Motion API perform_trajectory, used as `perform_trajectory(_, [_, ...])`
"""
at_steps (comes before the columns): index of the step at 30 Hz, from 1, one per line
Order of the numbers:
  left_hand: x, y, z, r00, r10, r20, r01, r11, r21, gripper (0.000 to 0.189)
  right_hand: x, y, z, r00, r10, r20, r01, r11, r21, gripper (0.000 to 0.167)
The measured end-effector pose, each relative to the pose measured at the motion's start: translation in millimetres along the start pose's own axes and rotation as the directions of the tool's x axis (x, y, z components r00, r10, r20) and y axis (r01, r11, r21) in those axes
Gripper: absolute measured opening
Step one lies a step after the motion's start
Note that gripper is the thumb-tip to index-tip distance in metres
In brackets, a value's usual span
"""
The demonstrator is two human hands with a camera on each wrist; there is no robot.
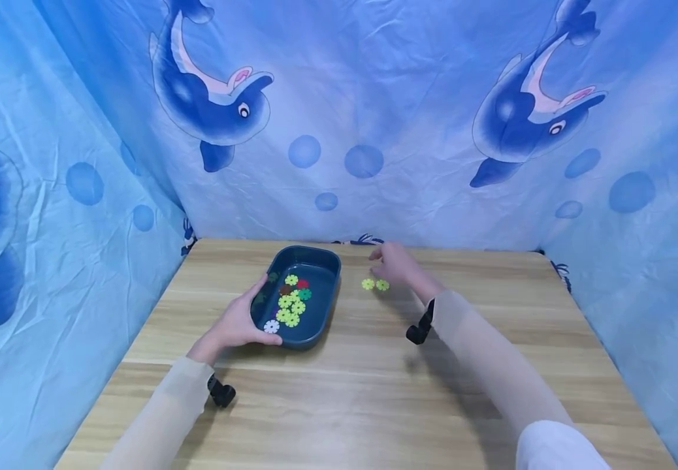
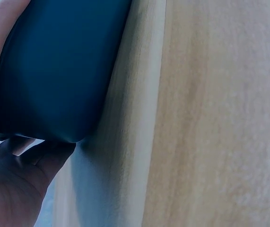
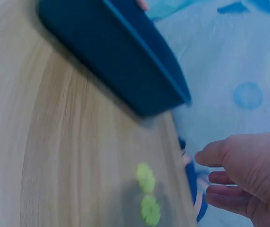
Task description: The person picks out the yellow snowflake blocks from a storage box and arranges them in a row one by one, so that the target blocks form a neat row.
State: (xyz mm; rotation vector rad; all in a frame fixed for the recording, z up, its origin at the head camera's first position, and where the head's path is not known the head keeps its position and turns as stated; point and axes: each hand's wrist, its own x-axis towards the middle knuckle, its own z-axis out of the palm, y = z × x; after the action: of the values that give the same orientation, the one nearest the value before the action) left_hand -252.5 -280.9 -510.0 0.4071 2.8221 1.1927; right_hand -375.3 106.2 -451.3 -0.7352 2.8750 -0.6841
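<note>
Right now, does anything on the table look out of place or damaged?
Slightly: two yellow-green discs lie on the table, to the right of the dark blue tray, while similar ones sit inside it. I see no damage.

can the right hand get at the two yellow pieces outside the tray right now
Likely yes: the right hand hovers close to the two yellow pieces, seems to hold nothing, and the tray stands apart, not covering them.
</note>
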Motion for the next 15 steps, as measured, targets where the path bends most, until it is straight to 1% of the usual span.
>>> perform_trajectory(2, [1.6,0.5,-1.5,1.000,0.006,-0.005,-0.006,1.000,-0.003,0.145,4.3,-11.8,-4.7,1.000,-0.014,-0.009,0.014,1.000,0.011,0.038])
perform_trajectory(7, [3.4,2.8,-3.4,1.000,0.013,-0.009,-0.013,1.000,0.005,0.145,13.6,-41.9,-11.6,0.994,-0.106,-0.018,0.106,0.994,-0.005,0.034])
perform_trajectory(10, [2.9,2.4,-2.3,1.000,0.008,0.003,-0.008,1.000,0.001,0.146,19.0,-53.3,-8.7,0.990,-0.136,-0.022,0.136,0.990,-0.026,0.031])
perform_trajectory(15, [0.9,0.6,-0.1,1.000,-0.004,0.002,0.004,1.000,-0.007,0.145,28.6,-70.3,2.6,0.984,-0.177,-0.003,0.177,0.984,-0.023,0.030])
